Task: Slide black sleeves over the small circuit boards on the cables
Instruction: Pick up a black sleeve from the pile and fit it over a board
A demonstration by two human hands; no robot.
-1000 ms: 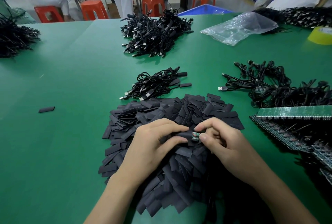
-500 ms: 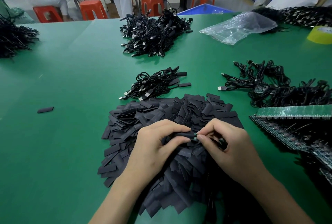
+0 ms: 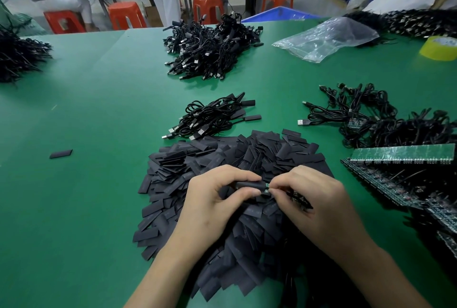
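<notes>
Over a big heap of flat black sleeves [image 3: 217,159], my left hand [image 3: 212,206] pinches one black sleeve [image 3: 248,185] between thumb and fingers. My right hand [image 3: 314,201] pinches the small green circuit board [image 3: 266,187] at the sleeve's right end. Only a sliver of the board shows outside the sleeve. Its black cable [image 3: 300,200] runs under my right palm. A small bundle of sleeved cables [image 3: 212,117] lies just beyond the heap.
A larger pile of cables [image 3: 210,48] sits further back, with unsleeved cables [image 3: 371,120] and green board panels [image 3: 400,157] at right. A clear plastic bag [image 3: 326,38], yellow tape roll [image 3: 439,48] and one stray sleeve [image 3: 60,153] lie on the green table [image 3: 99,110].
The sleeve has slid further over the board: a second ago more of the green board showed between my fingertips, now only its end sticks out. Both hands stayed over the heap.
</notes>
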